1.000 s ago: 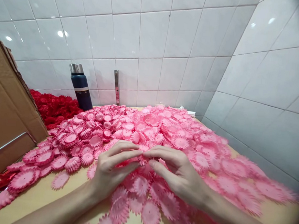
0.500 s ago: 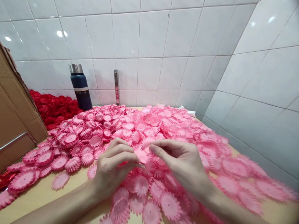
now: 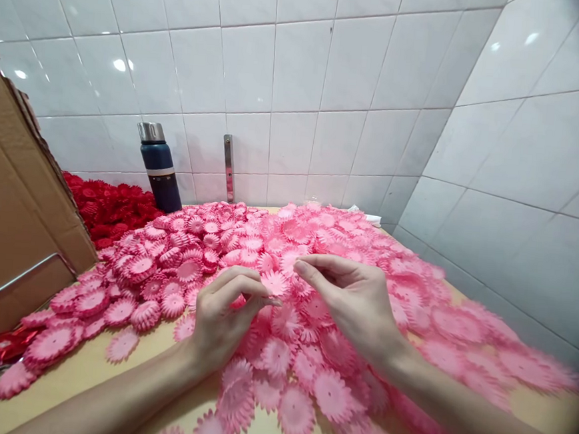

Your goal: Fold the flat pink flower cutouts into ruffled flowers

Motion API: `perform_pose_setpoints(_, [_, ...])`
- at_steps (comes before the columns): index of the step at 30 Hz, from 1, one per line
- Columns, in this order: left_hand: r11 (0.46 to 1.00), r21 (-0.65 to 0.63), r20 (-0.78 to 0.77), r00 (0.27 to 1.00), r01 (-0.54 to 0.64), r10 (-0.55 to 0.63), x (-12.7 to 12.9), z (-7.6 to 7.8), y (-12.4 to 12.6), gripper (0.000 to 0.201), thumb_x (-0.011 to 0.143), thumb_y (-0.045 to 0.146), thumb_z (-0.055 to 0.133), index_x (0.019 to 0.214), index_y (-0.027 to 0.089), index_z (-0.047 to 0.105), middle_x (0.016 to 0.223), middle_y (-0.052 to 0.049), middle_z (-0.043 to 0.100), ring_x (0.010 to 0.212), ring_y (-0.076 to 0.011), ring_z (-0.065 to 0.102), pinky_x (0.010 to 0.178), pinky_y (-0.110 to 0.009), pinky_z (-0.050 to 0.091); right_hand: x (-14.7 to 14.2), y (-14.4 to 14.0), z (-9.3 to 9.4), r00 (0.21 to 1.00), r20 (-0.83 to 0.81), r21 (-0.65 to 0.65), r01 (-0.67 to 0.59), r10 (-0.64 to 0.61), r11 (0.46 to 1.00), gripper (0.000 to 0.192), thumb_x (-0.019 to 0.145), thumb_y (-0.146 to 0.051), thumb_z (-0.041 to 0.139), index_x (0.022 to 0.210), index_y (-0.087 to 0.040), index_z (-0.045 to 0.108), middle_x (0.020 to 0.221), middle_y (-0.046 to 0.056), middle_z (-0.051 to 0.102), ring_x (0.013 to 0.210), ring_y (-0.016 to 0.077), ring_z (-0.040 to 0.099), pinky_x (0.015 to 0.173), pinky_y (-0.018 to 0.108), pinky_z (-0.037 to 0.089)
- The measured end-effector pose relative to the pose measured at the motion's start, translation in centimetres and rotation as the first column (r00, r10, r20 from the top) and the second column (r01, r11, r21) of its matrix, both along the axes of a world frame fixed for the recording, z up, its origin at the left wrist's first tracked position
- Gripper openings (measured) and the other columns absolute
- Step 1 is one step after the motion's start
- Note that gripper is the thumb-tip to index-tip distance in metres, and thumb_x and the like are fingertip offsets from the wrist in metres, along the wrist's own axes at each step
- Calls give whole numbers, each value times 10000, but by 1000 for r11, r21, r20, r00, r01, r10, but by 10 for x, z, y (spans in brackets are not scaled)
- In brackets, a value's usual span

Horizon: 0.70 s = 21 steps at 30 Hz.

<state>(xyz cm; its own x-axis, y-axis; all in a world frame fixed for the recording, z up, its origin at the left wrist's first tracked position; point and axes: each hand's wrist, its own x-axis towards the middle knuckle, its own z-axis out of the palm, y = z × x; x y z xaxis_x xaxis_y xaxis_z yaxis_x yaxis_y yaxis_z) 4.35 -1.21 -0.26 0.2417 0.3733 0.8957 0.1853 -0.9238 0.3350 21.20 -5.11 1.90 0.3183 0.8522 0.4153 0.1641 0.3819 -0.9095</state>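
My left hand [image 3: 229, 316] is closed in a pinch over the pile, its fingers curled and thumb pointing right. At its fingertips is a pale pink scalloped flower disc [image 3: 275, 283], its edge partly hidden by the fingers. My right hand [image 3: 350, 299] hovers a little higher to the right, thumb and index finger pressed together. Another pale pink disc [image 3: 292, 260] shows right by those fingertips; whether it is gripped or lies behind them is unclear. Beneath both hands spreads a heap of pink flower discs [image 3: 296, 415], many with a small centre hole.
A cardboard box [image 3: 17, 175] stands at the left edge. Behind it are red flower pieces [image 3: 114, 206] and a dark blue bottle [image 3: 161, 173]. A metal strip [image 3: 228, 169] leans on the tiled wall [image 3: 296, 64]. Red wrappers [image 3: 6, 345] lie on the yellowish table [image 3: 157, 374].
Both hands have risen slightly, still pinched, and the pink disc at the left fingertips has moved up with them. The whole view has shifted slightly.
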Motion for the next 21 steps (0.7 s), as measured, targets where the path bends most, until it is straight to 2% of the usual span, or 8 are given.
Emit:
perform_pose_setpoints(5, [998, -61, 39, 999, 24, -21, 5, -1, 0, 124, 788, 65, 672, 747, 169, 618, 754, -7, 629, 668, -106, 603, 573, -202, 499, 2, 2, 0, 999, 28, 3, 30, -30, 1000, 121, 733, -280, 753, 820, -196, 763, 827, 42, 769, 772, 198, 722, 736, 342, 616])
perform_pose_setpoints(9, [995, -88, 53, 998, 46, -42, 4, -2, 2, 106, 793, 94, 681, 756, 166, 614, 760, -16, 629, 693, -117, 607, 600, -221, 510, 5, 4, 0, 999, 46, 4, -13, 13, 1000, 128, 742, -302, 748, 813, -195, 751, 849, 54, 762, 788, 209, 716, 749, 370, 614])
perform_pose_setpoints(11, [991, -118, 47, 997, 64, -59, 1, -3, 3, 86, 795, 113, 686, 775, 167, 623, 781, -26, 637, 718, -130, 618, 624, -242, 525, 8, 2, 0, 997, 60, 16, -54, 53, 998, 202, 753, -306, 746, 918, -192, 730, 834, 50, 751, 779, 200, 708, 737, 361, 609])
perform_pose_setpoints(13, [985, -145, 47, 995, 90, -84, -3, -3, 4, 115, 751, 141, 739, 790, 165, 634, 821, -40, 644, 756, -148, 629, 647, -262, 536, 11, -1, 1, 993, 95, 49, -69, 64, 996, 365, 767, -289, 742, 1112, -201, 664, 809, 32, 737, 770, 188, 698, 725, 353, 603])
perform_pose_setpoints(15, [981, -163, 40, 994, 103, -97, -5, -2, 4, 153, 706, 163, 781, 772, 161, 643, 841, -45, 646, 768, -152, 629, 655, -264, 537, 13, -5, 1, 982, 180, 127, -75, 51, 989, 411, 785, -244, 729, 1183, -224, 628, 828, 21, 732, 788, 180, 690, 726, 347, 595])
perform_pose_setpoints(18, [966, -231, 62, 993, 115, -103, -3, 1, 5, 153, 726, 169, 763, 718, 158, 611, 809, -27, 628, 746, -134, 611, 654, -252, 532, 15, -10, 3, 927, 372, 283, -170, 56, 944, 186, 819, -149, 678, 982, -233, 702, 861, 19, 729, 810, 172, 676, 721, 340, 585])
perform_pose_setpoints(21, [916, -351, 159, 977, 193, -145, 0, 7, 8, 233, 735, 159, 753, 889, 177, 580, 928, -23, 621, 729, -109, 603, 667, -260, 555, 15, -14, 4, 883, 465, 364, -248, 56, 898, 164, 830, -88, 634, 905, -223, 692, 849, 25, 722, 807, 177, 669, 715, 357, 582])
